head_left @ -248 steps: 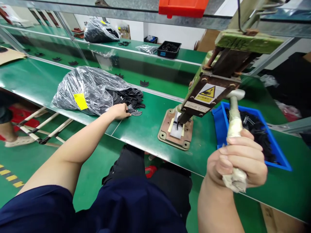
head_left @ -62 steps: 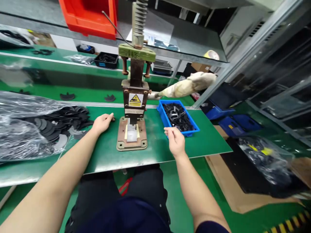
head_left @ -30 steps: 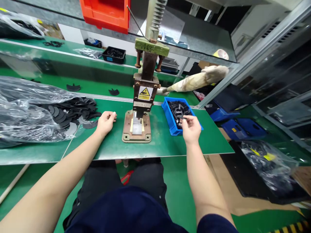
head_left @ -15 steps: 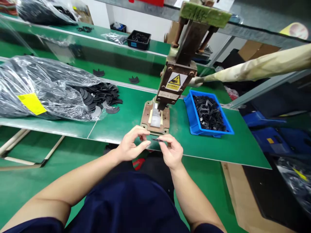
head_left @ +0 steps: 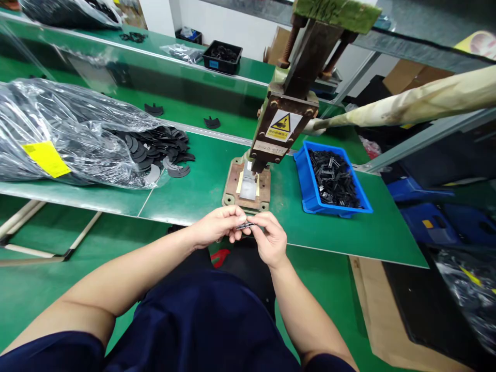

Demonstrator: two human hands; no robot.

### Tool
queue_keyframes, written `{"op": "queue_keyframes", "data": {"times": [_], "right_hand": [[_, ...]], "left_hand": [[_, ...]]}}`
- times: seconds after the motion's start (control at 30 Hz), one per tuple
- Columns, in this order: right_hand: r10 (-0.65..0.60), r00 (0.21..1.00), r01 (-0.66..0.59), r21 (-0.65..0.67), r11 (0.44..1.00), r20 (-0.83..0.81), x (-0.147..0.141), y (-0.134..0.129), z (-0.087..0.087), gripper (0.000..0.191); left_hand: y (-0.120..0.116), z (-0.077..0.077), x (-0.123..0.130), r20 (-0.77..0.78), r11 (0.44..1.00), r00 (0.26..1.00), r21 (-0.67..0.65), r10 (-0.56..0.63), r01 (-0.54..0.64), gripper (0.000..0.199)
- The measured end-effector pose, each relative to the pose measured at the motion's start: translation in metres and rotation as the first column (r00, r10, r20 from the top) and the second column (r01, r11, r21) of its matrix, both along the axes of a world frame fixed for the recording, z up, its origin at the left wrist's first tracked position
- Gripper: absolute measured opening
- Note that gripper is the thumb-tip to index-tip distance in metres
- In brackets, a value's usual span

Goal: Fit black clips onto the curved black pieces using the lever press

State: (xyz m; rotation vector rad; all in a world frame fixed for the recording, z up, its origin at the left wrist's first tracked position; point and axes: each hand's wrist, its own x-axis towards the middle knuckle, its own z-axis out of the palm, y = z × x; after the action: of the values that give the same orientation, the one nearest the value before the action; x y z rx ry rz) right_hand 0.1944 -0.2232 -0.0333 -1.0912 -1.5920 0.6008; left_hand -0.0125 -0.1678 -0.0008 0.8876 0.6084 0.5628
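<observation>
A small black plastic part [head_left: 244, 226] is pinched between both hands, just off the front edge of the bench. My left hand [head_left: 221, 223] grips its left end with thumb and fingers. On its right end, my right hand [head_left: 270, 235] closes with fingertips and thumb. The fingers cover much of the part, so its full shape is hidden. Right behind the hands stands a hand press [head_left: 284, 124] with a bare metal plate [head_left: 248, 191] on its base. A blue bin [head_left: 303, 178] full of small black parts [head_left: 333, 175] sits to the right.
At left a clear plastic bag [head_left: 77, 134] spills curved black pieces [head_left: 155, 147] onto the green bench [head_left: 205, 181]. The press's long wrapped lever [head_left: 406, 101] reaches out to the right. Farther back stands a black bin [head_left: 222, 66] on another bench.
My left hand has moved right and closed on the black plastic part, which my right hand alone held before. The view has shifted slightly.
</observation>
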Motion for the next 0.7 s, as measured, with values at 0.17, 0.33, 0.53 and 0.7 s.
{"op": "queue_keyframes", "data": {"times": [0.17,0.33,0.53,0.7], "right_hand": [[0.011,0.999,-0.01,-0.007,1.0,0.039,-0.004,0.0,-0.001,0.028],[-0.029,0.995,0.026,0.035,0.999,0.094,0.01,0.008,0.014,0.024],[-0.317,0.941,0.337,0.383,0.86,-0.116,0.069,0.049,0.111,0.025],[0.011,0.975,0.121,0.568,0.814,-0.223,0.071,0.066,0.231,0.038]], "left_hand": [[-0.005,-0.006,0.002,0.022,1.0,1.0,-0.019,-0.001,0.002,0.043],[0.01,-0.013,0.001,0.024,0.992,0.999,0.125,0.031,-0.034,0.05],[0.086,-0.027,0.002,-0.051,0.693,0.877,0.636,0.477,-0.34,0.035],[0.128,-0.027,0.017,-0.236,0.372,0.762,0.928,0.603,-0.007,0.016]]}}
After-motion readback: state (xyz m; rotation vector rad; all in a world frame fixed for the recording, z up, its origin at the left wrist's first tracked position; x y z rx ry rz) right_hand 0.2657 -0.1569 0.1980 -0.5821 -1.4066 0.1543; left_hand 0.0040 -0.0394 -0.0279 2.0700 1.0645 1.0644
